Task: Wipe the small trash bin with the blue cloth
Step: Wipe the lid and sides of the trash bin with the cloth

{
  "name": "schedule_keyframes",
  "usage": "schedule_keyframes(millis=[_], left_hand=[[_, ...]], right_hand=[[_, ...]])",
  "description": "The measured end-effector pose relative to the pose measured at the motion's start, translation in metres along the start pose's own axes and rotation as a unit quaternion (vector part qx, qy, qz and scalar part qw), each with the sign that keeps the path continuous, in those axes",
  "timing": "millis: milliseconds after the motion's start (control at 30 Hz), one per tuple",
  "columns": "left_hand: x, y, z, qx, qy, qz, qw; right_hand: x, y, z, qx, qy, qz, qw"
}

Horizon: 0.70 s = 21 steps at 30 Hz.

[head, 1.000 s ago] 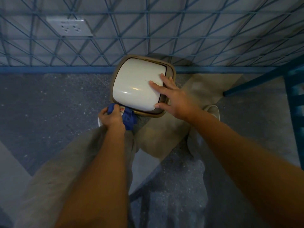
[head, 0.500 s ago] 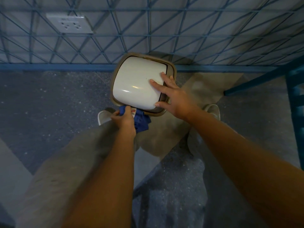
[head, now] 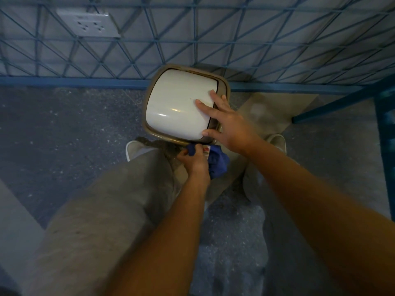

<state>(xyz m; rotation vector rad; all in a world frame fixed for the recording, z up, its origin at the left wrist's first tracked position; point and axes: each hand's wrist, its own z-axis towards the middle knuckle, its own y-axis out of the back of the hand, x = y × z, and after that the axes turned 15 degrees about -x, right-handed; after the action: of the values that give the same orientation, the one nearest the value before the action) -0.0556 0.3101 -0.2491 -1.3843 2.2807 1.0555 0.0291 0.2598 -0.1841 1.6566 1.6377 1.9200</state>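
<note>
Gripping blue cloth point(head: 217, 162) in left hand point(head: 195, 160) fingers | right hand point(head: 229, 129) fingers spread on trash bin point(head: 179, 107)

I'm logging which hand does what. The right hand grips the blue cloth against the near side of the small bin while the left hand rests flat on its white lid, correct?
Not quite: the hands are swapped. In the head view the left hand grips the crumpled blue cloth against the near side of the small tan-rimmed trash bin, while the right hand rests flat on its glossy white lid.

No lettering can be read anywhere in this view.
</note>
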Motion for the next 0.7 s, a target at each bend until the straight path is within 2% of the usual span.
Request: schedule_keyframes(millis=[267, 533, 700], left_hand=[[0.006, -0.01, -0.018, 0.005, 0.037, -0.023, 0.999], [0.005, -0.015, -0.029, 0.011, 0.045, 0.016, 0.999], [-0.004, -0.017, -0.038, 0.021, 0.086, -0.047, 0.995]], right_hand=[[-0.002, 0.001, -0.002, 0.004, 0.001, 0.012, 1.0], [0.001, 0.001, 0.002, 0.001, -0.001, 0.008, 1.0], [0.003, 0.0, 0.004, 0.006, -0.004, 0.01, 1.0]])
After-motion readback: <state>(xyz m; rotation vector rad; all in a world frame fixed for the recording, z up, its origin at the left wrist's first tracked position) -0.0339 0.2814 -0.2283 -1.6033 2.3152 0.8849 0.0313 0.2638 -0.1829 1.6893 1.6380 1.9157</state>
